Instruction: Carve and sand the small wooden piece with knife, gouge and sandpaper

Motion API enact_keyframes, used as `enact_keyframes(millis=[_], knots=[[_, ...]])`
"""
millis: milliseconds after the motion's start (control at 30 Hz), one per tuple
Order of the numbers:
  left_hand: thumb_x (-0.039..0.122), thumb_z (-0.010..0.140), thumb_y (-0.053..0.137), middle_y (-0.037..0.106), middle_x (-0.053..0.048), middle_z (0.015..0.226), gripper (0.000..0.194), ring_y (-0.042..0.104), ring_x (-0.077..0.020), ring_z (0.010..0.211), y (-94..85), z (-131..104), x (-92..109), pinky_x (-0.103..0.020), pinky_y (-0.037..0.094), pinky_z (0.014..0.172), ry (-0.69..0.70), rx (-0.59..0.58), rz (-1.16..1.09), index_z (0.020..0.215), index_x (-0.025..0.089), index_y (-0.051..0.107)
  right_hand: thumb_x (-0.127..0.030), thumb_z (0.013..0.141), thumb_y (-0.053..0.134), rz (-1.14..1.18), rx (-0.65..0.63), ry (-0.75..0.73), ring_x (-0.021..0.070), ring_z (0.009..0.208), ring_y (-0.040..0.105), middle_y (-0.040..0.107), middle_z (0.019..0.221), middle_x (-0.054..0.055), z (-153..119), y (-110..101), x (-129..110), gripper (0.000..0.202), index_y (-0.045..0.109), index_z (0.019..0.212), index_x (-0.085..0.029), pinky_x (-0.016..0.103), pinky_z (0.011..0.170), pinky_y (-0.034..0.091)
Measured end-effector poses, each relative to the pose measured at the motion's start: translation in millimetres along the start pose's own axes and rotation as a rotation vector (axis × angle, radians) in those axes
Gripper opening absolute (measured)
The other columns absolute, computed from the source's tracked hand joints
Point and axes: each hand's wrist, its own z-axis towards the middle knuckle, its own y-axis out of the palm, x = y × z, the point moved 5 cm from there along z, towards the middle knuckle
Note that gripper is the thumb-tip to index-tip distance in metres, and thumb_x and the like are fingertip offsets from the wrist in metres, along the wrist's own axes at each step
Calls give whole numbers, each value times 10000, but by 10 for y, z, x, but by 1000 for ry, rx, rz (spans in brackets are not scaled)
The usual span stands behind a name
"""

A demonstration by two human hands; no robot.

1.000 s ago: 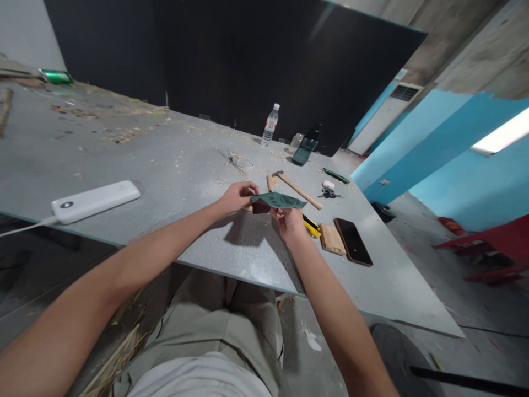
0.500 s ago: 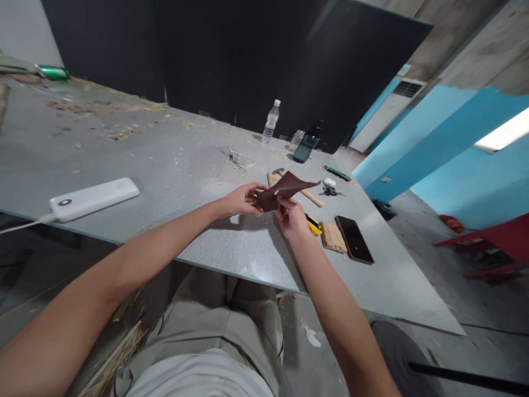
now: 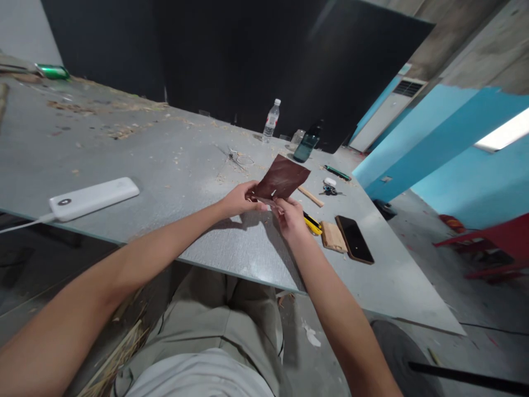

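Both hands hold a reddish-brown sheet of sandpaper [image 3: 285, 175] above the near part of the table. My left hand [image 3: 242, 199] is closed on its lower left edge. My right hand [image 3: 290, 216] pinches the lower edge farther right, with the thumb near a small pale spot. The sheet stands up tilted from the fingers, its broad face towards me. Behind it a wooden stick [image 3: 311, 196] shows only in part. Just right of my right hand lie a yellow utility knife [image 3: 313, 225] and a small wooden block [image 3: 334, 237].
A phone [image 3: 354, 239] lies beside the block. Farther back are keys [image 3: 329, 190], a green-and-black pen-like tool [image 3: 337, 172], a water bottle [image 3: 271, 122] and a dark bottle [image 3: 307, 144]. A white power bank [image 3: 95, 199] with a cable is at left. Wood shavings litter the table [image 3: 165, 165].
The sandpaper has swung upright and turned its face towards me; before, it was bent and more edge-on. My left fingers have closed in along its lower edge. The hammer head behind is now covered.
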Motion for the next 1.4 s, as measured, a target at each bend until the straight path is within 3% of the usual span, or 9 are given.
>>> enact_keyframes(millis=[200, 400, 600, 767, 1100, 1400], knots=[[504, 642, 957, 768, -131, 1080, 680, 731, -219, 903, -23, 2, -30, -337, 554, 814, -2, 18, 16, 1142, 155, 654, -206, 595, 796, 4, -9, -47, 192, 809, 713, 777, 808, 34, -17, 39, 20, 158, 734, 739, -220, 344, 816, 571], [472, 651, 953, 764, -104, 1074, 663, 709, -214, 895, 5, -31, 15, -330, 548, 797, 4, 18, 33, 1170, 171, 671, -208, 599, 770, -3, 9, -74, 181, 761, 686, 740, 750, 14, 0, 31, 49, 134, 718, 721, -220, 336, 779, 557], [595, 768, 856, 692, -38, 860, 563, 609, -142, 708, 1, -38, 68, -265, 476, 644, 25, 24, 37, 1090, 158, 705, -187, 586, 790, -5, 10, -74, 161, 753, 662, 726, 752, 4, 2, 36, 46, 151, 729, 722, -217, 325, 782, 557], [655, 776, 830, 700, -52, 863, 609, 609, -140, 682, -16, -37, 75, -260, 483, 602, 21, 30, 28, 1106, 155, 720, -189, 567, 800, -5, 4, -38, 171, 761, 672, 726, 759, 12, 17, 36, 52, 155, 728, 702, -219, 326, 768, 570], [469, 823, 807, 651, -30, 719, 352, 606, -130, 584, -133, 49, -56, -255, 502, 533, 5, 165, 53, 888, 155, 663, -361, 597, 926, -9, -22, 22, 160, 723, 688, 701, 725, -2, -23, 19, 47, 298, 689, 714, -225, 294, 698, 572], [260, 813, 719, 712, -78, 815, 191, 639, -147, 652, -179, 58, 3, -257, 531, 568, -20, 234, 125, 935, 118, 687, -408, 577, 976, -36, -36, 34, 166, 758, 726, 704, 744, -10, -36, 28, 45, 402, 662, 741, -220, 274, 695, 573]])
